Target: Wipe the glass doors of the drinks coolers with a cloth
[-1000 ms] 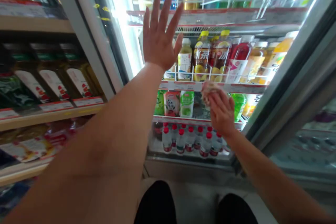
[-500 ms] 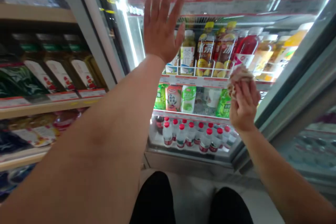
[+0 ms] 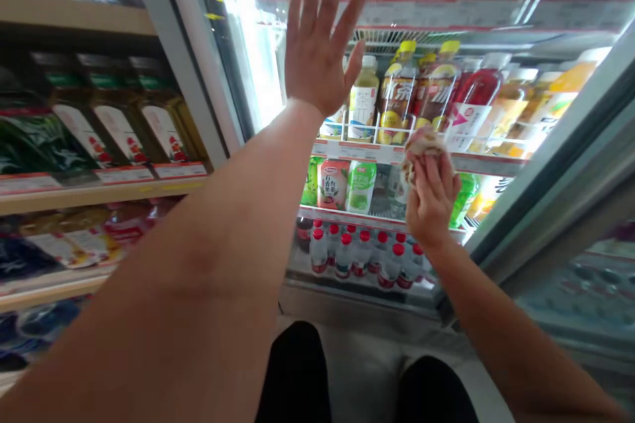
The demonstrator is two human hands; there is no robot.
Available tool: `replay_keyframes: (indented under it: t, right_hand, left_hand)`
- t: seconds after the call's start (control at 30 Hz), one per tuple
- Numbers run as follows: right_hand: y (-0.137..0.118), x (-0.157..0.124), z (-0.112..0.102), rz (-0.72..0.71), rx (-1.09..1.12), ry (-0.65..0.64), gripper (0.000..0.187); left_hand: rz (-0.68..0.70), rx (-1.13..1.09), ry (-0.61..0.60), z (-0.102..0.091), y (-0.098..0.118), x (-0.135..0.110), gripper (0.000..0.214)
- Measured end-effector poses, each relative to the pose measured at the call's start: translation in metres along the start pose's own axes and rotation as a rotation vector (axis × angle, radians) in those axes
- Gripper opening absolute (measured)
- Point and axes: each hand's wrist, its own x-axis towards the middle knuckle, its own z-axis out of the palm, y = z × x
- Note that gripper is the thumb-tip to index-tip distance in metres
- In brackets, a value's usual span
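Observation:
My left hand (image 3: 325,46) is raised with fingers spread and holds nothing. It seems to lie against the glass door of a lit drinks fridge, though the contact itself is hard to make out. In my right hand (image 3: 432,201) is a crumpled, pale cloth (image 3: 424,145), bunched under the fingers at the height of the middle shelf's edge (image 3: 364,150). Past the cloth stand a bottle of red drink (image 3: 475,102) and iced tea bottles with yellow caps (image 3: 398,96). Green and pink drink bottles (image 3: 333,184) fill part of the shelf below.
Red-capped water bottles (image 3: 364,254) stand at the fridge bottom. On the left, a wooden shelf (image 3: 104,197) carries dark bottles (image 3: 116,112) and packets. A metal door frame (image 3: 516,258) slants along the right. My black-clad knees (image 3: 300,370) are above a grey floor.
My right hand has moved left with the cloth, uncovering green and orange bottles on its right. My left hand stays spread; the whole view has shifted slightly.

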Motion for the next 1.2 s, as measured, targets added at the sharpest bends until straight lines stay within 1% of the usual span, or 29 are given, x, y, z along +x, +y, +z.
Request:
replay_keyframes:
  t: [0.07,0.13,0.17,0.2,0.23,0.37,0.4,0.43,0.5,0.57,0.6,0.63,0.67,0.73,0.83,0.87,0.9,0.97,1.03,1.07,1.1,1.13,1.2]
  right_hand:
    - [-0.017,-0.017,0.006,-0.062,0.028,-0.057,0.064]
    - [-0.031,-0.037,0.008,-0.183,0.067,-0.181,0.065]
    - [-0.036,-0.042,0.009,-0.23,0.08,-0.237,0.066]
    - [-0.038,-0.041,0.01,-0.249,0.084,-0.264,0.066]
    - [-0.038,-0.034,0.011,-0.237,0.08,-0.256,0.066]
    - [-0.038,0.02,0.021,-0.073,0.034,-0.072,0.065]
    - [-0.042,0.027,0.025,-0.044,0.031,-0.046,0.065]
    - [-0.049,0.028,0.029,-0.034,0.037,-0.05,0.066]
    - [-0.065,0.013,0.035,-0.085,0.082,-0.128,0.066]
    - [-0.083,-0.011,0.041,-0.243,0.159,-0.285,0.065]
    - [-0.089,-0.021,0.044,-0.315,0.187,-0.341,0.063]
    - [-0.095,-0.025,0.046,-0.367,0.206,-0.384,0.061]
    - [-0.098,-0.024,0.049,-0.387,0.213,-0.4,0.06]
    - [-0.103,-0.005,0.053,-0.341,0.206,-0.382,0.056]
    - [-0.11,0.027,0.062,-0.207,0.186,-0.336,0.056]
    - [-0.113,0.031,0.065,-0.179,0.187,-0.345,0.057]
    - [-0.118,0.029,0.068,-0.181,0.197,-0.374,0.057]
    - [-0.126,0.012,0.073,-0.273,0.244,-0.468,0.056]
    - [-0.128,-0.008,0.075,-0.418,0.287,-0.544,0.052]
    - [-0.125,-0.014,0.075,-0.473,0.293,-0.558,0.05]
    - [-0.121,-0.014,0.072,-0.498,0.29,-0.551,0.05]
    - [-0.113,-0.01,0.069,-0.489,0.278,-0.525,0.052]
    - [-0.095,0.007,0.059,-0.385,0.232,-0.44,0.055]
  left_hand:
    - [0.002,0.021,0.009,0.0,0.001,0.0,0.059]
    - [-0.007,0.009,0.012,0.0,0.001,-0.001,0.059]
    - [-0.016,-0.004,0.011,0.0,0.001,-0.001,0.059]
    - [-0.022,-0.014,0.007,0.0,0.001,-0.001,0.059]
    - [-0.023,-0.019,0.005,0.0,0.001,-0.001,0.059]
    - [-0.021,-0.028,0.026,0.002,0.0,-0.001,0.058]
    - [-0.021,-0.035,0.027,0.002,0.0,-0.001,0.058]
    - [-0.023,-0.04,0.026,0.001,0.0,0.0,0.058]
    - [-0.03,-0.035,0.014,0.0,0.001,0.0,0.059]
    - [-0.049,-0.022,0.014,-0.001,0.003,0.001,0.06]
    - [-0.06,-0.017,0.02,-0.002,0.003,0.001,0.061]
    - [-0.069,-0.017,0.023,-0.002,0.004,0.001,0.062]
    - [-0.079,-0.019,0.025,-0.002,0.004,0.001,0.062]
    - [-0.084,-0.019,0.01,-0.003,0.004,0.001,0.063]
    - [-0.071,-0.03,-0.025,-0.007,0.004,0.001,0.063]
    - [-0.072,-0.046,-0.032,-0.008,0.005,0.002,0.064]
    - [-0.078,-0.067,-0.036,-0.01,0.005,0.002,0.064]
    - [-0.104,-0.114,-0.048,-0.013,0.006,0.003,0.065]
    - [-0.126,-0.134,-0.069,-0.015,0.006,0.004,0.065]
    - [-0.133,-0.13,-0.082,-0.015,0.006,0.004,0.066]
    - [-0.133,-0.123,-0.091,-0.014,0.005,0.004,0.066]
    - [-0.127,-0.118,-0.097,-0.014,0.005,0.004,0.066]
    - [-0.105,-0.121,-0.083,-0.012,0.004,0.004,0.066]
